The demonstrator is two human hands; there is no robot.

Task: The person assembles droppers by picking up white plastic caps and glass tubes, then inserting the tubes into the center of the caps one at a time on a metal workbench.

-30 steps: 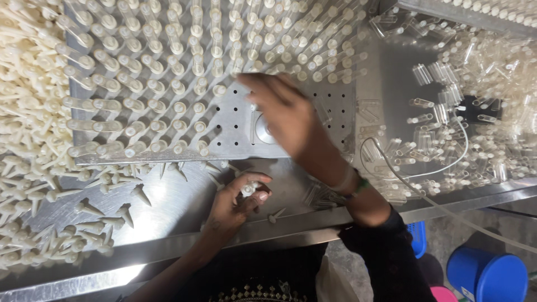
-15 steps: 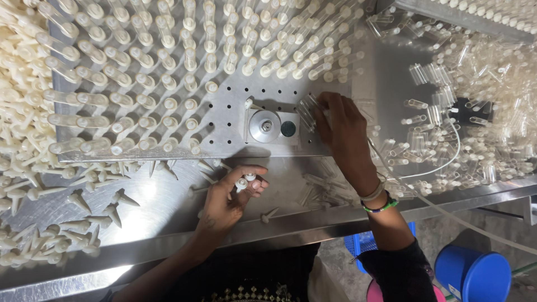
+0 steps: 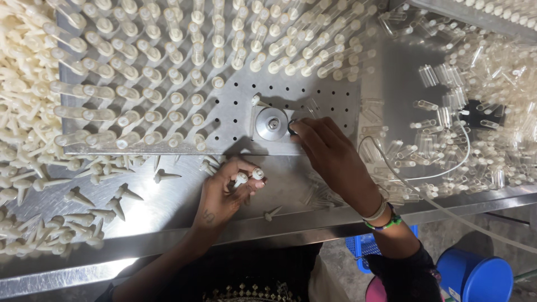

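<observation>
Two small cream plugs point(image 3: 250, 177) sit pinched in the fingertips of the left hand point(image 3: 224, 193), which rests on the steel workbench point(image 3: 168, 207) near its front edge, just below the perforated plate point(image 3: 235, 106). The right hand point(image 3: 330, 159) has slid off the plate's bare middle toward its right edge since a second ago, uncovering the round metal hub point(image 3: 271, 124); its fingertips now touch the plate just beside that hub, curled, and whether they grip a clear tube point(image 3: 310, 106) I cannot tell. Filled tubes crowd the plate's far and left rows, so the open holes by the hub look like the spot being worked.
</observation>
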